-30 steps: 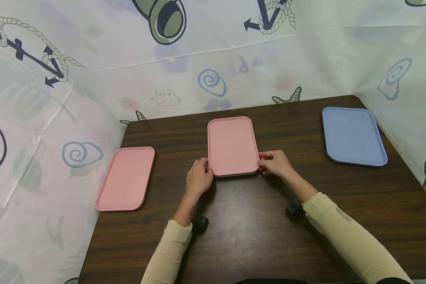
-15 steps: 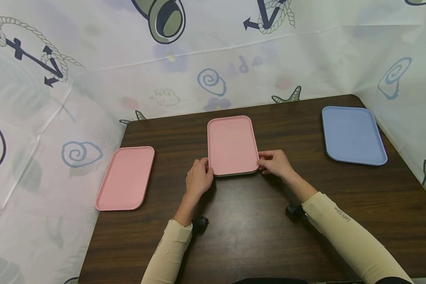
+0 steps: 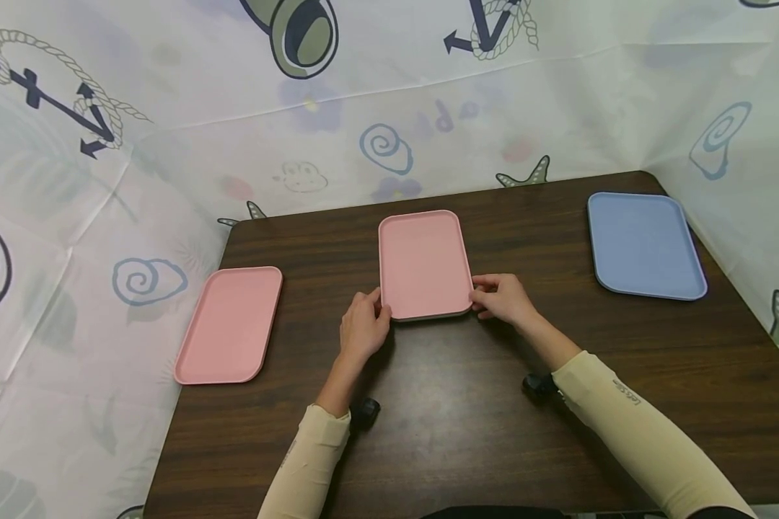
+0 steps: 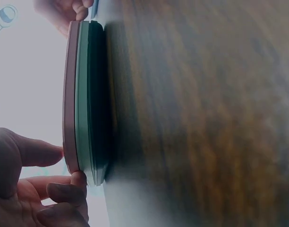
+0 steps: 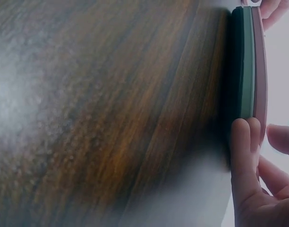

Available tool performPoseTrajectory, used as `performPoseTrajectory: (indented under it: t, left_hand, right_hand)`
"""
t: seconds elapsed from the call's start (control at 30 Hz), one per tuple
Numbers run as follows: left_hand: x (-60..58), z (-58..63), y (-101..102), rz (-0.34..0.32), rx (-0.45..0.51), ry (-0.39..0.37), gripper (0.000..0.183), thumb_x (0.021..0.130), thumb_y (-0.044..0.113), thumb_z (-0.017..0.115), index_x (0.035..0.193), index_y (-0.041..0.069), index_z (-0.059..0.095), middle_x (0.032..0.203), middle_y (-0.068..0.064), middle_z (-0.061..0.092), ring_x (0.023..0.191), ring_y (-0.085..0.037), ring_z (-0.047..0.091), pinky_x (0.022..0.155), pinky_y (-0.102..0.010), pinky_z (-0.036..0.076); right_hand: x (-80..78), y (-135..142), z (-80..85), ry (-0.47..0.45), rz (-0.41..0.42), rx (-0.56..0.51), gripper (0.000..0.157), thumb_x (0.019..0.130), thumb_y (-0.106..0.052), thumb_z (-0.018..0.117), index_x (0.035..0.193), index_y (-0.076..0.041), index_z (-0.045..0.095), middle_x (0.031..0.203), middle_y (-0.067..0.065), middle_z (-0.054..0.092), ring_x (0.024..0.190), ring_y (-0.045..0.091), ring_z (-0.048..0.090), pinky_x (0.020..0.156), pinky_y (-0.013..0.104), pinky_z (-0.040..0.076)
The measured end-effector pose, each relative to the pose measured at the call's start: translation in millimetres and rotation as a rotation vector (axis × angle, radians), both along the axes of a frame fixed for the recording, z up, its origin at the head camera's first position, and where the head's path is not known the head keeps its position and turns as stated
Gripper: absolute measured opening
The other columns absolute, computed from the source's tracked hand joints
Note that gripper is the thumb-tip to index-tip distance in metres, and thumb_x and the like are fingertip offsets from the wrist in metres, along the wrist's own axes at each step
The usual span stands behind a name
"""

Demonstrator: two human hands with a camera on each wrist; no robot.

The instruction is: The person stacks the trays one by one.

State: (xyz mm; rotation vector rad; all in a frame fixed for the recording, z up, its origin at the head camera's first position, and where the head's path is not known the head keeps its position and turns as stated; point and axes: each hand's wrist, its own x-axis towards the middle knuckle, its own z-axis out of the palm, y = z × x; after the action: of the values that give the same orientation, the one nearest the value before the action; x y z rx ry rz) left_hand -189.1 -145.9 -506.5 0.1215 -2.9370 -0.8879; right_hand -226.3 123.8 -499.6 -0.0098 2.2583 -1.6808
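A pink tray [image 3: 425, 267] lies in the middle of the table, on top of green trays [image 4: 83, 104] whose edges show in both wrist views. At its near left corner, my left hand [image 3: 365, 324] holds the pink tray's edge, thumb on the upper side and fingers at the side. My right hand [image 3: 505, 298] holds the near right corner in a similar way, with fingertips [image 5: 241, 135] against the stacked edges. How far the fingers reach under the pink tray cannot be told.
Another pink tray [image 3: 229, 326] lies at the table's left edge. A blue tray [image 3: 647, 245] is at the far right. The dark wooden table [image 3: 441, 432] meets a patterned white cloth [image 3: 234, 158] at the back and both sides.
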Motion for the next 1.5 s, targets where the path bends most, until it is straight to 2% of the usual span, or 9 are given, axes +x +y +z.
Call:
performPoseTrajectory:
  t: [0.3,0.47,0.63,0.8,0.97,1.13,1.33,1.43,1.5]
  left_hand:
    - [7.4,10.9,5.3,0.005,-0.016,0.025,0.048,0.089,0.031,0.06,0.135,0.015,0.057,0.1,-0.005,0.057,0.076,-0.024,0.056,0.066,-0.041,0.047]
    - [11.0,31.2,26.6,-0.02,-0.069,0.24,0.045,0.087,0.026,0.063,0.131,0.016,0.059,0.098,-0.004,0.054,0.053,-0.02,0.05,0.05,-0.038,0.045]
    - [14.9,45.6,66.4,-0.157,-0.048,0.429,0.036,0.087,0.021,0.064,0.123,0.017,0.065,0.091,-0.002,0.059,0.052,-0.014,0.047,0.048,-0.035,0.043]
    - [20.9,52.0,128.6,-0.336,-0.026,0.422,0.031,0.087,0.022,0.063,0.117,0.02,0.068,0.086,0.004,0.061,0.062,-0.006,0.05,0.053,-0.026,0.041]
    - [16.8,52.4,207.5,-0.499,-0.032,0.145,0.035,0.089,0.032,0.06,0.123,0.031,0.063,0.086,0.016,0.057,0.069,0.003,0.049,0.055,-0.017,0.037]
    - [-1.4,42.7,274.8,-0.57,0.06,-0.275,0.046,0.091,0.043,0.057,0.136,0.034,0.051,0.092,0.02,0.058,0.075,0.002,0.053,0.066,-0.021,0.042]
    - [-24.1,29.6,320.7,-0.454,0.436,-0.696,0.062,0.092,0.043,0.06,0.147,0.032,0.033,0.081,-0.001,0.066,0.044,-0.012,0.039,0.046,-0.027,0.035]
    - [-33.4,26.3,326.6,-0.38,0.61,-0.808,0.068,0.091,0.04,0.063,0.149,0.031,0.028,0.105,0.001,0.067,0.048,-0.011,0.047,0.046,-0.025,0.036]
    - [-39.7,23.8,326.9,-0.342,0.703,-0.851,0.069,0.09,0.039,0.064,0.149,0.03,0.028,0.115,0.006,0.062,0.054,-0.011,0.055,0.047,-0.025,0.039]
  right_hand:
    - [9.8,15.3,6.1,0.007,0.047,-0.041,0.046,0.092,-0.006,0.059,0.133,0.012,0.047,0.11,0.03,0.059,0.082,0.026,0.068,0.069,0.039,0.056]
    - [20.6,42.0,7.7,0.006,0.04,-0.033,0.046,0.095,-0.012,0.057,0.133,0.01,0.047,0.117,0.031,0.055,0.088,0.028,0.068,0.072,0.04,0.056]
    - [34.0,87.5,7.0,-0.002,-0.068,-0.046,0.051,0.095,-0.021,0.059,0.134,0.009,0.047,0.117,0.02,0.059,0.085,0.015,0.068,0.071,0.036,0.056]
    - [46.1,151.3,4.4,0.061,-0.292,-0.135,0.027,0.092,-0.018,0.062,0.117,-0.006,0.063,0.09,-0.011,0.066,0.072,0.008,0.068,0.062,0.029,0.056]
    - [57.1,215.5,8.5,0.161,-0.633,-0.205,0.017,0.088,-0.006,0.064,0.086,-0.022,0.069,0.072,-0.012,0.065,0.054,0.005,0.064,0.047,0.023,0.051]
    - [61.3,259.4,9.4,0.038,-0.863,0.039,0.017,0.09,-0.012,0.059,0.099,-0.027,0.062,0.077,-0.019,0.053,0.049,-0.004,0.057,0.045,0.016,0.048]
    - [56.5,282.4,-5.2,-0.113,-0.813,0.291,0.067,0.093,-0.03,0.052,0.149,-0.002,0.027,0.11,0.01,0.05,0.047,-0.012,0.045,0.048,0.022,0.051]
    - [52.0,285.0,-11.6,-0.137,-0.724,0.27,0.076,0.095,-0.035,0.048,0.151,0.003,0.012,0.142,0.033,0.031,0.05,-0.013,0.044,0.053,0.026,0.054]
    - [48.9,284.3,-10.9,-0.145,-0.667,0.189,0.079,0.096,-0.034,0.047,0.151,0.004,0.004,0.152,0.031,0.013,0.053,-0.013,0.047,0.056,0.026,0.055]
